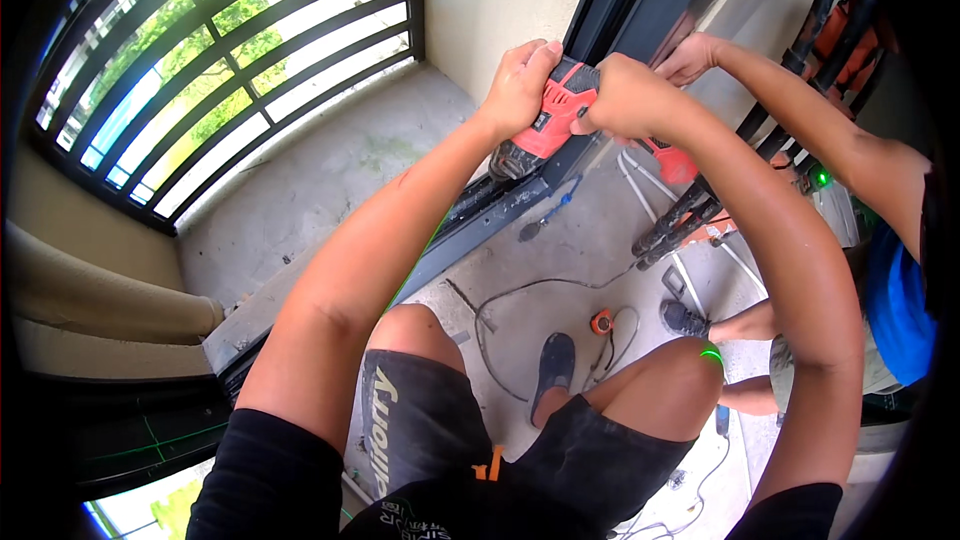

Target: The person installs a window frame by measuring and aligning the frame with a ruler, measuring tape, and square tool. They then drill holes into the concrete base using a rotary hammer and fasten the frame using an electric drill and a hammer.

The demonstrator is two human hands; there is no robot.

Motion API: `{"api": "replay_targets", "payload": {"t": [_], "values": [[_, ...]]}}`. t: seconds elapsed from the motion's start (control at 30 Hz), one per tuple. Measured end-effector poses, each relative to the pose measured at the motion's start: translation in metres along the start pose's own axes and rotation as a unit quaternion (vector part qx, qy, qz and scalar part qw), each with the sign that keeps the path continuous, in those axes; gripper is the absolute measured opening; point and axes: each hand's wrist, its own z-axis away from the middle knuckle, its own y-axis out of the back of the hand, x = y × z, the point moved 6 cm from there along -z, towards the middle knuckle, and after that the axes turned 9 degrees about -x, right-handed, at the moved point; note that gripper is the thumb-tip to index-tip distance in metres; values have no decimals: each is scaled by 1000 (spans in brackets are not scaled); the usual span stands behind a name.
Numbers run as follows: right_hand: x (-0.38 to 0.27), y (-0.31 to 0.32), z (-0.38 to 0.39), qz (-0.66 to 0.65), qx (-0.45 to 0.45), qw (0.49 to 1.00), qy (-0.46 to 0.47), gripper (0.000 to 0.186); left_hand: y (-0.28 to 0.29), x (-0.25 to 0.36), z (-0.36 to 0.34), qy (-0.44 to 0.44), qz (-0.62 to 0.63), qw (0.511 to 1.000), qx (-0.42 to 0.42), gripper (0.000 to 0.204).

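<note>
A red and black power drill (548,125) is held out in front of me against a dark metal door frame (640,10). My left hand (520,85) wraps the top and rear of the drill body. Gripping its front end beside the frame is my right hand (625,95). Another person's hand (690,58) rests on the frame just right of mine, their arm reaching in from the right. The drill's tip is hidden behind my hands.
A dark floor track (470,215) runs under the drill. Black cable (520,290), an orange tape measure (601,321) and a second red tool (668,162) lie on the concrete floor. A barred railing (230,50) stands at left; the other person crouches at right.
</note>
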Motion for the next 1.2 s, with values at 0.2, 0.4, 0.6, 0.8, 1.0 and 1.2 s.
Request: {"api": "replay_targets", "payload": {"t": [0.2,0.4,0.6,0.8,1.0,1.2], "values": [[-3,0,-4,5,-19,1000,7,27,1,-4,6,62,3,998,17,57],[-9,10,3,2,-36,999,-3,28,2,7,2,120,5,990,73,66],[-16,20,15,1,-44,999,13,30,4,22,-2,126,-29,987,97,69],[-15,28,16,-3,-55,998,27,25,3,33,-6,119,-54,984,119,72],[-16,33,17,-22,-63,997,39,19,6,39,-9,111,-73,983,128,72],[-22,37,21,-14,-55,998,28,19,7,40,-12,110,-76,982,135,71]]}}
